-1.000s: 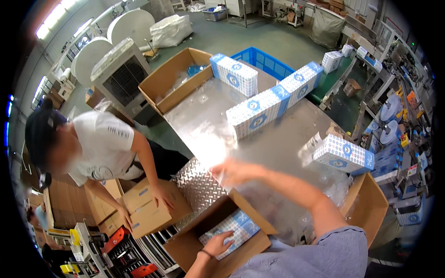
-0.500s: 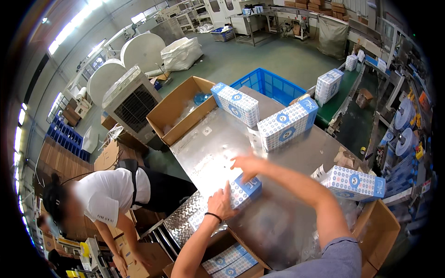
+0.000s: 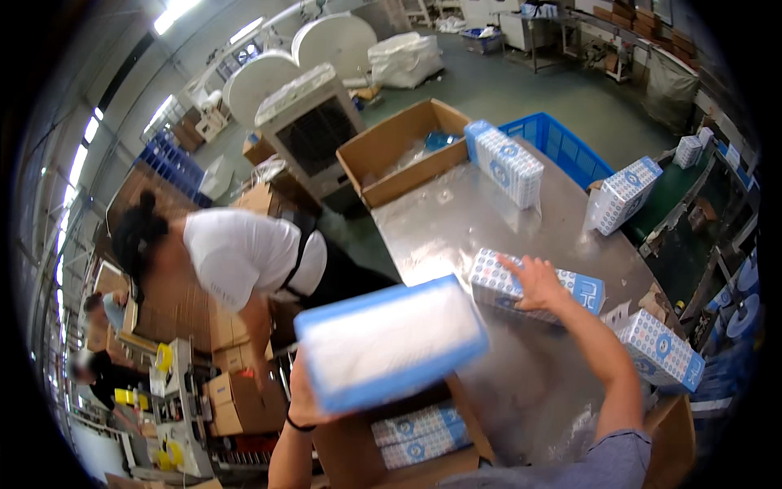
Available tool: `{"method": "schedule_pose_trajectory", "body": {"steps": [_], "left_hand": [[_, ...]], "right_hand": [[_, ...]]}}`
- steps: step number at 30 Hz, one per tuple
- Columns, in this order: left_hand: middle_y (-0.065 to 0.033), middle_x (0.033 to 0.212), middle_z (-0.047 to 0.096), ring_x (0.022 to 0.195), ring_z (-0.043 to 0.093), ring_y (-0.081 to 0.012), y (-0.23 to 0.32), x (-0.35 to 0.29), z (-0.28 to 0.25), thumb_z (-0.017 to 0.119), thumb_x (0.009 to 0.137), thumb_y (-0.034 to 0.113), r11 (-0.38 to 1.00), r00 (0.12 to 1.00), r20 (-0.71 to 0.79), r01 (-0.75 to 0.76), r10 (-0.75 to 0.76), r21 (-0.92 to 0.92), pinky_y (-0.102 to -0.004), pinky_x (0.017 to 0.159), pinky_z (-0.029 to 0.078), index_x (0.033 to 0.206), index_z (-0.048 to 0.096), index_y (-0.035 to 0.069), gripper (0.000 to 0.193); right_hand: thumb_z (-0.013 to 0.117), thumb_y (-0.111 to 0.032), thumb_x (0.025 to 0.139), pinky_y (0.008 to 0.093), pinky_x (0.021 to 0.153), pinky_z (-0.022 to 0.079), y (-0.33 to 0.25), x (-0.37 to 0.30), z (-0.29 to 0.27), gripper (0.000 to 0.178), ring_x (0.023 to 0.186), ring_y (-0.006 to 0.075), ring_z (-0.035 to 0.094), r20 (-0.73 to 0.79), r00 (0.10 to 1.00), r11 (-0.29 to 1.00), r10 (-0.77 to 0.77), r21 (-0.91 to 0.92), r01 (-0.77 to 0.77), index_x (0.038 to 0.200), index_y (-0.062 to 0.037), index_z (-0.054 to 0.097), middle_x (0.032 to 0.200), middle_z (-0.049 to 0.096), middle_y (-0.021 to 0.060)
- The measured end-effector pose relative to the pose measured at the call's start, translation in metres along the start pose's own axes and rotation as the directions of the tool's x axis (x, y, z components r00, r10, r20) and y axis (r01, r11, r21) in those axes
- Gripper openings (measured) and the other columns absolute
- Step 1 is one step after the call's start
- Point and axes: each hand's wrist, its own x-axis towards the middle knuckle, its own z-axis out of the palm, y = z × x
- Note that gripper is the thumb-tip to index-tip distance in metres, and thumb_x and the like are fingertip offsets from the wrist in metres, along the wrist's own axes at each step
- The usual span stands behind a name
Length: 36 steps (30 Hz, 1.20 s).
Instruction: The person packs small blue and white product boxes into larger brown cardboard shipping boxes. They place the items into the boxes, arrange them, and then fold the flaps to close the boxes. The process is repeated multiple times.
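Note:
My left hand (image 3: pixel 307 397) is closed on the left end of a blue-and-white tissue pack (image 3: pixel 395 342), raised and blurred above the open carton (image 3: pixel 342 448). Its white face with a blue border is turned up, and most of my fingers are hidden behind it. Over on the metal table (image 3: pixel 423 220), my right hand (image 3: pixel 539 285) grips a second printed tissue pack (image 3: pixel 580 295) from above, fingers spread across it. Inside the carton lie printed packs (image 3: pixel 423 436) side by side.
More packs stand at the table's far edge (image 3: pixel 505 163), far right (image 3: pixel 626 196) and near right (image 3: pixel 661 350). Behind the table are a cardboard box (image 3: pixel 358 167) and a blue crate (image 3: pixel 562 138). A co-worker in a white shirt (image 3: pixel 244 253) bends over cartons at left.
My left hand has lifted a pack off the table and turned it over the carton. My right hand has moved to another pack, which now lies nearer me. The view has swung left.

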Motion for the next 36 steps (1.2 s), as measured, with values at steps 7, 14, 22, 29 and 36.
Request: {"method": "schedule_pose_trajectory", "body": {"steps": [7,14,22,29,36], "left_hand": [[-0.0146,0.101,0.060,0.095,0.060,-0.0342,-0.029,-0.151,0.005,0.084,0.065,0.017,0.952,0.915,0.267,0.272,-0.302,0.143,-0.0393,0.082,0.051,0.120,0.056,0.002,0.063],[-0.0224,0.127,0.051,0.119,0.052,-0.0402,-0.187,-0.279,0.137,0.072,0.073,0.029,0.914,0.473,0.782,0.178,-0.405,0.365,-0.0476,0.096,0.049,0.134,0.050,0.004,0.069],[-0.0209,0.147,0.043,0.135,0.042,-0.0342,-0.336,-0.295,0.140,0.068,0.082,0.046,0.727,0.122,0.717,0.164,-0.686,0.667,-0.0442,0.112,0.035,0.143,0.045,0.006,0.077],[-0.0162,0.157,0.030,0.146,0.028,-0.0320,-0.299,-0.303,0.105,0.067,0.084,0.038,0.642,0.279,0.578,0.342,-0.766,0.686,-0.0449,0.118,0.027,0.153,0.024,0.007,0.087],[-0.0268,0.149,0.040,0.141,0.034,-0.0393,-0.333,-0.269,0.111,0.068,0.077,0.049,0.634,0.096,0.637,0.288,-0.765,0.718,-0.0448,0.117,0.028,0.142,0.041,0.000,0.086]], "right_hand": [[0.084,-0.020,0.066,0.0450,0.100,0.047,0.001,-0.049,-0.025,0.107,0.114,0.0384,0.059,-0.204,0.977,0.861,0.065,0.507,0.049,0.156,-0.0276,0.027,0.131,0.055,0.0214],[0.066,-0.003,0.079,0.0399,0.090,0.057,-0.081,-0.161,-0.042,0.064,0.107,0.0280,0.066,-0.192,0.936,-0.225,0.294,0.938,0.263,0.139,0.0004,0.043,0.123,0.062,0.0166],[0.069,-0.001,0.062,0.0432,0.092,0.042,-0.345,-0.114,0.044,0.084,0.107,0.0324,0.054,-0.240,0.736,0.573,-0.633,0.494,0.654,0.137,-0.0353,0.058,0.123,0.058,0.0119],[0.051,-0.007,0.087,0.0552,0.116,0.023,-0.356,-0.056,0.295,0.071,0.141,0.0349,0.034,0.110,0.788,0.771,-0.606,0.325,0.548,0.143,-0.0487,0.045,0.147,0.045,0.0116],[0.064,-0.021,0.073,0.0455,0.105,0.044,-0.353,-0.035,0.273,0.054,0.125,0.0375,0.054,0.482,0.707,0.825,-0.517,0.502,0.261,0.127,-0.0186,0.066,0.131,0.060,0.0184]]}}
